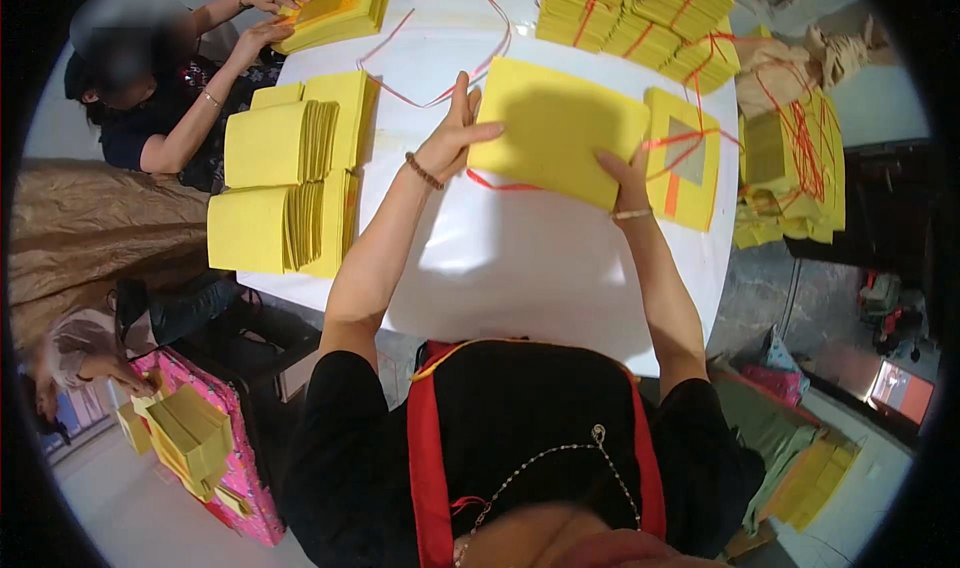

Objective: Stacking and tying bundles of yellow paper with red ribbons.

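A flat yellow paper bundle [560, 123] is held over the white table between my two hands. My left hand [455, 138] grips its left edge, thumb on top. At the lower right corner, my right hand [628, 180] grips it with the thumb on the upper face; the other fingers of this hand are mostly hidden. A red string [500, 185] shows from beneath the bundle's lower edge. Just right of it lies another yellow paper bundle [690, 203], with a silver and orange patch and red string across it.
Folded yellow paper stacks [265, 148] stand at the table's left. Tied bundles [640, 18] are piled at the back right, with more hanging red strings [800, 148] beyond the edge. A co-worker's hands [270, 13] rest on a yellow stack at far left. Loose red string [430, 103] lies mid-table.
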